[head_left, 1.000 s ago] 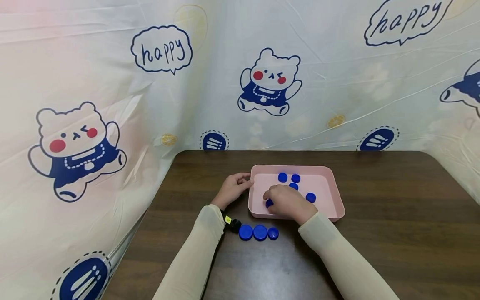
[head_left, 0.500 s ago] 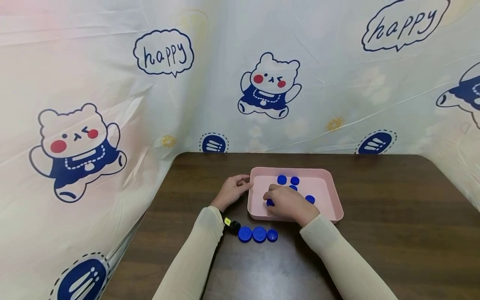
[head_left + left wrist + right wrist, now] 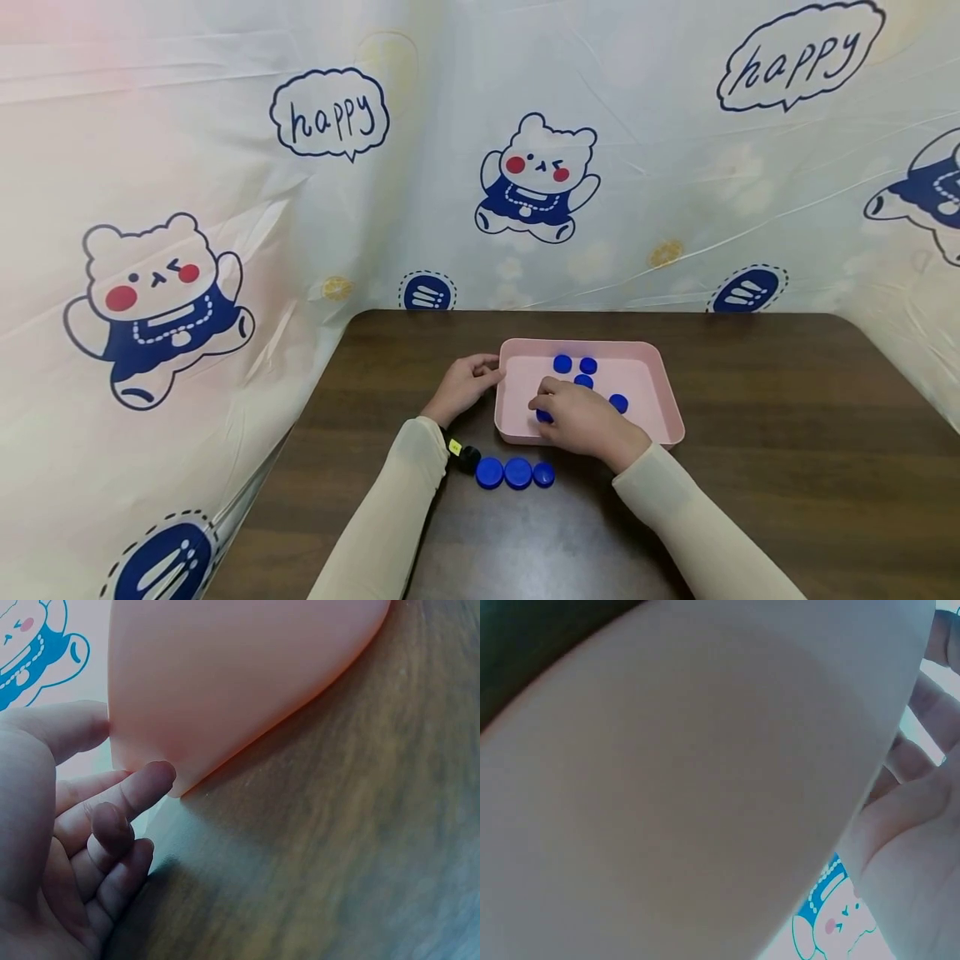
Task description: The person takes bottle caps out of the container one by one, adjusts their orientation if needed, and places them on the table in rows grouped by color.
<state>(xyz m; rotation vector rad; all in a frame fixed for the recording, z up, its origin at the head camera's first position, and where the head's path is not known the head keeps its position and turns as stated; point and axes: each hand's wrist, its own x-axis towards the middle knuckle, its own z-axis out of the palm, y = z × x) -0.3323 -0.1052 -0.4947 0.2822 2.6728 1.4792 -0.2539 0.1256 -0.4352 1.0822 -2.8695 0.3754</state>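
Note:
A shallow pink tray [image 3: 525, 437] lies on the table. My left hand [image 3: 462, 387] is at its left side, thumb at the rim and fingertips [image 3: 159, 774] touching the outer wall in the left wrist view. Inside the tray's near left part, my right hand [image 3: 588, 418] pinches a blue round cap [image 3: 543, 415], partly hidden by the fingers. Several similar caps lie in the tray, among them one blue cap [image 3: 618, 403] right of that hand. The right wrist view shows mostly the tray wall [image 3: 690, 787], with part of my right hand [image 3: 915, 825] beyond it.
In front of the tray, two larger blue caps [image 3: 503, 473] and a smaller blue cap [image 3: 543, 475] stand side by side in a row. A black wrist device [image 3: 468, 457] on the left wrist is close to the row's left end. A printed curtain [image 3: 435, 167] hangs behind the brown table [image 3: 787, 433].
My right hand has shifted slightly right and nearer within the tray, the blue cap at its fingertips moving along. The left hand keeps its place. The head view has tilted up a little.

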